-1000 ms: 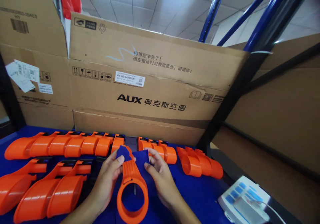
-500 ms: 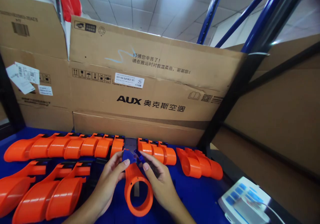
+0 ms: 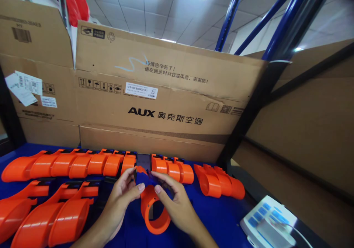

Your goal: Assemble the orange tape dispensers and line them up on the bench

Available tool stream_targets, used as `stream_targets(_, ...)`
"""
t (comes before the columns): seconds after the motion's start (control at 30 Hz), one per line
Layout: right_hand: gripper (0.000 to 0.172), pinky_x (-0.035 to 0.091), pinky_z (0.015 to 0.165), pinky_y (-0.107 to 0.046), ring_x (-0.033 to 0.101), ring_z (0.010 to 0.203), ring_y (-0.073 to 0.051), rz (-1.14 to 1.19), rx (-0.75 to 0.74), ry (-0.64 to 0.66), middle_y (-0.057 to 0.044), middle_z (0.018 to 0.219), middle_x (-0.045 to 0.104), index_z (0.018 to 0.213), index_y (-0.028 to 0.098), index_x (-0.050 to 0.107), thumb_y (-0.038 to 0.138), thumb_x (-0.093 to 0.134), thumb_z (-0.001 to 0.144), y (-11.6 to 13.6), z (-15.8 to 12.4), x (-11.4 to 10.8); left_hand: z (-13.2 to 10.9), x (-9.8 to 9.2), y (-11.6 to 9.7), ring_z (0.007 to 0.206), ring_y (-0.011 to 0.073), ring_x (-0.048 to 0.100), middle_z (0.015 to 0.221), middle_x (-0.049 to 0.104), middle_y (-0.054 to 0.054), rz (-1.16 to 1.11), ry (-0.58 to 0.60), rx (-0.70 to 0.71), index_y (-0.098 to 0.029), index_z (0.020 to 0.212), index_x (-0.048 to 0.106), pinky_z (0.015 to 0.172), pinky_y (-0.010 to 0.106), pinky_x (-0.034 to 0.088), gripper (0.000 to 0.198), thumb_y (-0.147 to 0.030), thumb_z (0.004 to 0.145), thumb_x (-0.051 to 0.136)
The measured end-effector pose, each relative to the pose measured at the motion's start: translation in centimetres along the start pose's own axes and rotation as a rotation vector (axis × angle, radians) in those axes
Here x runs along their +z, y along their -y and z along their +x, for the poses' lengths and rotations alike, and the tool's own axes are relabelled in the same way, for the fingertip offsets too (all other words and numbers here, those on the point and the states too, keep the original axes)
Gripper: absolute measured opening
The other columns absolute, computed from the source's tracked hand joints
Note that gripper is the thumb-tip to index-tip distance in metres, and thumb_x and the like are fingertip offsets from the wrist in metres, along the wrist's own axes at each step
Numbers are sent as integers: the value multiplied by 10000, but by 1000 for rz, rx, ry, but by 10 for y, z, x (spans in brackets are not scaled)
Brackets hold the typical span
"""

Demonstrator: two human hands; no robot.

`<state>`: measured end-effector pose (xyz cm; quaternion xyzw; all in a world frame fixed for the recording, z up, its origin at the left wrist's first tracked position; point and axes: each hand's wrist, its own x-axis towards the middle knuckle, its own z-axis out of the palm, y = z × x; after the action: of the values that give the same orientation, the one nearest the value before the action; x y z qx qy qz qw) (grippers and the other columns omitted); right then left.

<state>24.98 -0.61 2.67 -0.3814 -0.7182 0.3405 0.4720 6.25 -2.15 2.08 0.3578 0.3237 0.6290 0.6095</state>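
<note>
Just below the centre, both hands hold one orange plastic part (image 3: pixel 156 226) with a round ring at its lower end. A dark blue piece (image 3: pixel 143 179) sits at its upper end, between the fingers. My left hand (image 3: pixel 121 196) pinches the blue end from the left, thumb on top. From the right, my right hand (image 3: pixel 176 200) grips near the same end, its thumb by the neck of the ring. The fingers partly hide where the blue and orange pieces meet. Behind the hands lies a dark rectangular object (image 3: pixel 143 160).
Several orange parts with black ends (image 3: pixel 80 166) line the back of the blue table (image 3: pixel 132 229). Larger ones (image 3: pixel 69 220) lie front left, and more orange parts (image 3: pixel 221 183) lie right. A white device with blue buttons (image 3: pixel 268 218) is at the right edge. Cardboard (image 3: pixel 166 104) stands behind.
The orange part has tilted in the hands, so its ring appears smaller and slightly higher. My right thumb has moved left toward the part's neck. The camera view has shifted slightly.
</note>
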Motion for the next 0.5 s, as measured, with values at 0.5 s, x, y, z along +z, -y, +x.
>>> stream_targets(0.5,755,553,911,-478,664,1029,-323,-554,-446,-100,-128,1163,684,1443,295,546,419,841,759,-1,-11,-7,-9,1,-11,1299,328,568,1293,710,87,117,80,117,-259,1195,697,1141,394,377,466,-284,752,840)
